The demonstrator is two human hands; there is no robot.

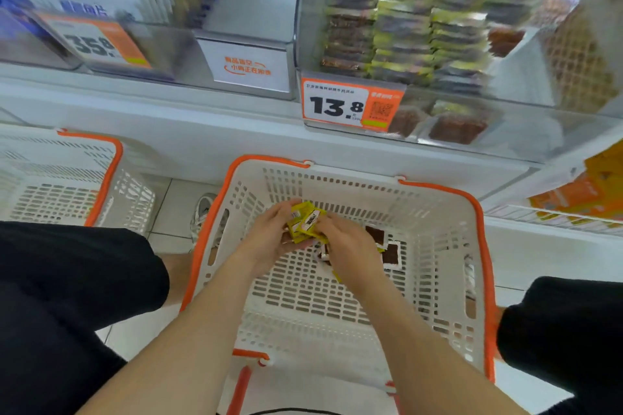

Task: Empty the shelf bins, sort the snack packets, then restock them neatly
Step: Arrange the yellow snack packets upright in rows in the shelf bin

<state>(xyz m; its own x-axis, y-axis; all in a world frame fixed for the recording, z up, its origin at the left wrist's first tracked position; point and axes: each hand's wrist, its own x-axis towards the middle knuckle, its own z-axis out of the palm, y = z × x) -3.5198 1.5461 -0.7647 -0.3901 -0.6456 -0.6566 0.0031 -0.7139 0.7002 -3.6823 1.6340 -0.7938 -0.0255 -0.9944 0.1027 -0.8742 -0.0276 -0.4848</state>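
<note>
Both hands meet over a white basket with an orange rim (438, 199) on the floor. My left hand (269, 236) cradles a small stack of yellow snack packets (305, 224). My right hand (347, 246) presses on the same stack from the right. Under my right hand a few loose packets (387, 251) with dark brown windows lie on the basket floor. Above, a clear shelf bin (505, 131) holds rows of yellow-green and dark packets (414, 27).
A second white basket with orange rim (114, 158) stands to the left. An orange price tag reading 13.8 (350, 106) hangs on the bin front. The middle shelf bin (249, 67) carries a white sign. A shoe (202, 209) shows between the baskets. Orange packages (586, 192) sit at right.
</note>
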